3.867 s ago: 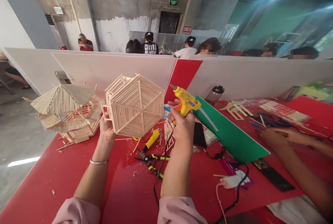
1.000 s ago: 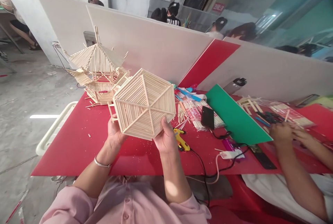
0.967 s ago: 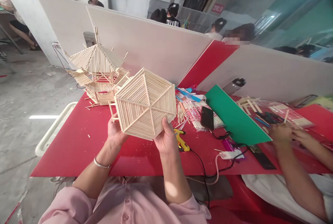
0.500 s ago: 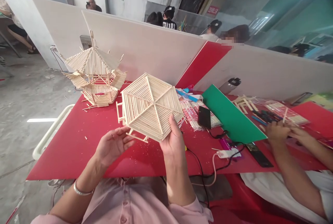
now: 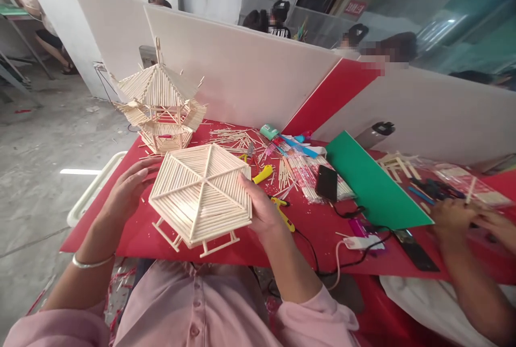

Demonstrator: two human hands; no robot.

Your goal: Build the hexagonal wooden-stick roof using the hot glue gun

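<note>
A hexagonal panel of pale wooden sticks (image 5: 201, 196), with ribs meeting at its middle and small stick frames along its near edges, is held above the red tabletop (image 5: 116, 229). My right hand (image 5: 262, 204) grips its right edge, thumb on top and the other fingers hidden beneath. At the far left edge, my left hand (image 5: 131, 188) is spread, with some fingertips behind the panel; whether they touch it I cannot tell. Behind it stands a pavilion model of the same sticks (image 5: 159, 102), with a pointed roof.
Loose sticks (image 5: 234, 140), a yellow glue gun (image 5: 284, 212) and a yellow-handled tool (image 5: 264, 174) lie to the right. Beyond are packed sticks (image 5: 308, 175), a phone (image 5: 326, 183) and a green board (image 5: 374, 191). A co-worker's hands (image 5: 455, 215) work at far right. White dividers (image 5: 242, 67) stand behind.
The panel has come nearer and to the left, turning in my right hand. My left hand has moved from its near edge to its left side. The view has shifted slightly.
</note>
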